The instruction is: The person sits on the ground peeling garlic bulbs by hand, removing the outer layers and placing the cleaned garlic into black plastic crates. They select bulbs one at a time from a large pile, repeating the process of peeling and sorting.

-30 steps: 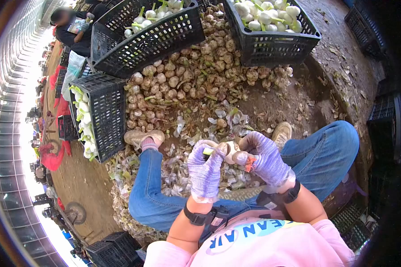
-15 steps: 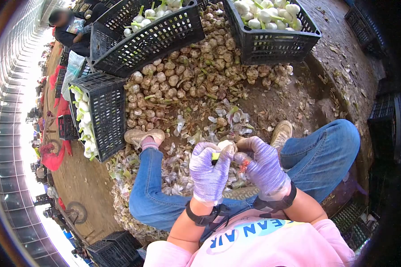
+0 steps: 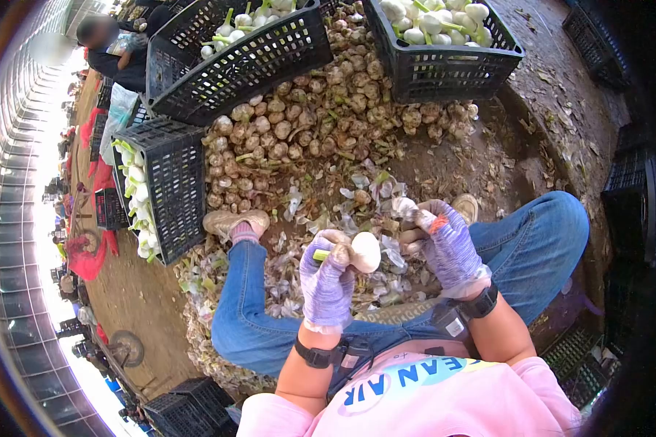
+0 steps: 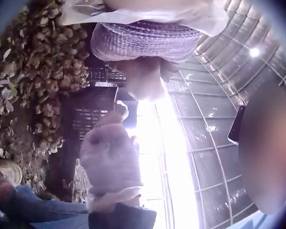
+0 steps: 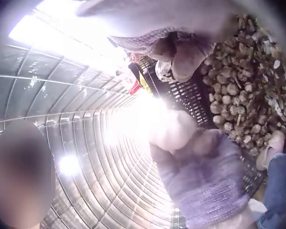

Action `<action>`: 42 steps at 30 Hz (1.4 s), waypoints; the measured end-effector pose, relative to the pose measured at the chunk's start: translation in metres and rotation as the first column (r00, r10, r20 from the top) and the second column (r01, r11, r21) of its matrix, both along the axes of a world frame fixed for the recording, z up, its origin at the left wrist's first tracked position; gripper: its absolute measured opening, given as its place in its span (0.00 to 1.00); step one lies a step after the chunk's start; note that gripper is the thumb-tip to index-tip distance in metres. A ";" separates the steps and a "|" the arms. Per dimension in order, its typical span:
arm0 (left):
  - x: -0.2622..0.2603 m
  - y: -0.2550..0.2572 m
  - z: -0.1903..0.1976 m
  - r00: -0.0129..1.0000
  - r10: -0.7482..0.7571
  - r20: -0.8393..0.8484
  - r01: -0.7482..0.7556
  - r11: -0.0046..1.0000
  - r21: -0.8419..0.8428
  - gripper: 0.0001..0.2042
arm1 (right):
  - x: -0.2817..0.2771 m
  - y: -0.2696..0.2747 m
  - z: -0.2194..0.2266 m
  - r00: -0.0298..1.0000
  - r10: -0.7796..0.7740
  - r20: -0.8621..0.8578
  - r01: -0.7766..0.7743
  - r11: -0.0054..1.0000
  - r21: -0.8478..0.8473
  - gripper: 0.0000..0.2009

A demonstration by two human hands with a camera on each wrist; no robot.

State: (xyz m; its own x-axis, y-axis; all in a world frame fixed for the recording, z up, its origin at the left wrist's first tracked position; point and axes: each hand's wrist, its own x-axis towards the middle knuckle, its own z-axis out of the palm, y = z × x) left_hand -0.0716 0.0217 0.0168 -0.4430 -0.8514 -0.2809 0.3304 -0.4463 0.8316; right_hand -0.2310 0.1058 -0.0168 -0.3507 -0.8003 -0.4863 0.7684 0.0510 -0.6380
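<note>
Left grip (image 3: 326, 280) pinches garlic bulb (image 3: 366, 253) at the stem (image 3: 321, 255); white bulb sticks out right of it. Right grip (image 3: 448, 244) is narrow, apart from bulb, seemingly pinching loose skin (image 3: 403, 208). Best: hold stem firmly, drop skin onto litter (image 3: 284, 291) below grips, avoid bruising bulb.

The garlic bulb (image 3: 366, 253) is white, gloves (image 3: 326, 300) mottled purple.
</note>
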 end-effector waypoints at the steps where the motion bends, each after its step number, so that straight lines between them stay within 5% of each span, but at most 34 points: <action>1: 0.001 -0.002 -0.005 0.998 0.030 -0.059 -0.028 0.999 0.033 0.10 | -0.001 0.002 -0.002 1.000 0.001 0.000 -0.001 1.000 0.001 0.13; 4: 0.007 -0.016 -0.017 0.984 0.056 -0.166 -0.027 0.985 0.170 0.11 | -0.004 0.005 -0.002 0.999 -0.034 0.032 0.034 0.999 -0.002 0.11; 7: 0.012 -0.036 -0.037 0.952 0.211 -0.221 -0.138 0.942 0.307 0.11 | -0.011 0.008 -0.009 0.977 0.018 -0.212 0.010 0.992 0.129 0.10; 9: 0.023 -0.058 -0.064 0.978 0.207 -0.039 -0.181 0.919 0.350 0.11 | -0.013 0.013 -0.045 0.898 -0.002 -0.440 0.049 0.994 0.095 0.10; 11: 0.022 -0.075 -0.091 0.998 0.058 0.000 -0.055 0.944 0.324 0.12 | -0.016 0.016 -0.064 0.897 0.036 -0.440 0.018 0.993 0.118 0.08; 12: 0.012 -0.080 -0.101 0.962 -0.020 0.271 -0.037 0.978 0.204 0.13 | -0.017 0.015 -0.069 0.893 0.071 -0.445 -0.014 0.991 0.130 0.06; 13: 0.000 -0.085 -0.113 0.847 -0.067 0.527 0.021 0.995 0.093 0.14 | -0.018 0.010 -0.066 0.896 0.073 -0.439 -0.012 0.990 0.140 0.06; 14: -0.012 -0.088 -0.126 0.765 -0.105 0.636 0.195 0.978 -0.072 0.17 | -0.017 0.003 -0.057 0.928 0.075 -0.365 0.001 0.979 0.202 0.06; 15: -0.016 -0.095 -0.168 0.743 -0.146 0.653 0.249 0.966 -0.067 0.15 | -0.015 -0.002 -0.053 0.954 0.069 -0.290 0.011 0.964 0.265 0.07; 16: -0.025 -0.100 -0.186 0.540 -0.115 0.834 0.467 0.865 -0.183 0.17 | -0.014 -0.005 -0.058 0.986 0.011 -0.166 0.024 0.978 0.205 0.08; 17: -0.036 -0.105 -0.201 0.321 -0.010 0.947 0.678 0.701 -0.222 0.19 | -0.019 -0.006 -0.062 0.935 0.192 -0.297 -0.084 0.936 0.342 0.09; 18: -0.046 -0.107 -0.216 0.320 -0.026 0.947 0.682 0.701 -0.211 0.19 | -0.019 -0.007 -0.062 0.933 0.194 -0.302 -0.087 0.938 0.335 0.09; 20: -0.062 -0.108 -0.243 0.004 0.029 1.000 0.863 0.505 -0.018 0.22 | -0.016 -0.013 -0.056 0.933 0.198 -0.299 -0.088 0.935 0.344 0.09; 24: -0.067 -0.124 -0.265 -0.181 -0.101 0.978 0.794 0.573 0.205 0.26 | -0.012 -0.015 -0.056 0.964 0.131 -0.232 -0.062 0.956 0.286 0.11; 25: -0.063 -0.123 -0.259 -0.181 -0.096 0.979 0.793 0.574 0.203 0.26 | -0.009 -0.014 -0.060 0.971 0.094 -0.221 -0.040 0.971 0.236 0.13; 26: -0.056 -0.119 -0.250 0.196 -0.276 0.941 0.684 0.727 0.070 0.27 | -0.010 -0.013 -0.065 0.971 0.092 -0.220 -0.041 0.973 0.228 0.13; 27: -0.049 -0.114 -0.234 0.563 -0.343 0.752 0.508 0.861 0.012 0.28 | -0.012 -0.009 -0.071 0.899 0.262 -0.352 -0.183 0.953 0.241 0.15; 28: -0.052 -0.107 -0.182 0.718 -0.399 0.570 0.416 0.903 0.108 0.30 | -0.011 -0.006 -0.074 0.778 0.412 -0.474 -0.315 0.909 0.274 0.17; 29: -0.057 -0.098 -0.125 0.845 -0.399 0.356 0.340 0.915 0.217 0.32 | -0.005 -0.005 -0.073 0.775 0.408 -0.482 -0.316 0.911 0.263 0.17; 31: -0.047 -0.077 -0.083 0.938 -0.314 0.147 0.290 0.943 0.166 0.37 | 0.010 -0.004 -0.067 0.682 0.397 -0.614 -0.313 0.917 0.245 0.19; 32: -0.034 -0.066 -0.060 0.930 -0.345 0.123 0.321 0.929 0.182 0.40 | 0.010 -0.006 -0.052 0.538 0.348 -0.768 -0.279 0.933 0.228 0.21; 33: -0.027 -0.056 -0.046 0.940 -0.330 0.085 0.318 0.939 0.134 0.42 | 0.013 -0.006 -0.042 0.530 0.340 -0.777 -0.283 0.934 0.216 0.21; 35: -0.011 -0.035 -0.018 0.929 -0.326 0.174 0.321 0.945 0.058 0.40 | 0.020 -0.007 -0.024 0.914 0.141 -0.381 -0.167 0.985 -0.035 0.21; 37: 0.004 -0.020 -0.018 0.916 -0.262 0.304 0.326 0.928 -0.182 0.36 | 0.023 -0.004 0.002 0.958 0.111 -0.263 -0.139 0.986 -0.090 0.21; 39: 0.012 -0.017 -0.011 0.884 -0.112 0.454 0.419 0.622 -0.661 0.31 | 0.023 0.000 0.021 0.984 0.179 0.016 -0.175 0.974 -0.145 0.19; 42: 0.024 -0.004 -0.003 0.894 -0.050 0.446 0.411 0.491 -0.768 0.28 | 0.034 0.003 0.031 0.986 0.167 0.009 -0.163 0.970 -0.181 0.19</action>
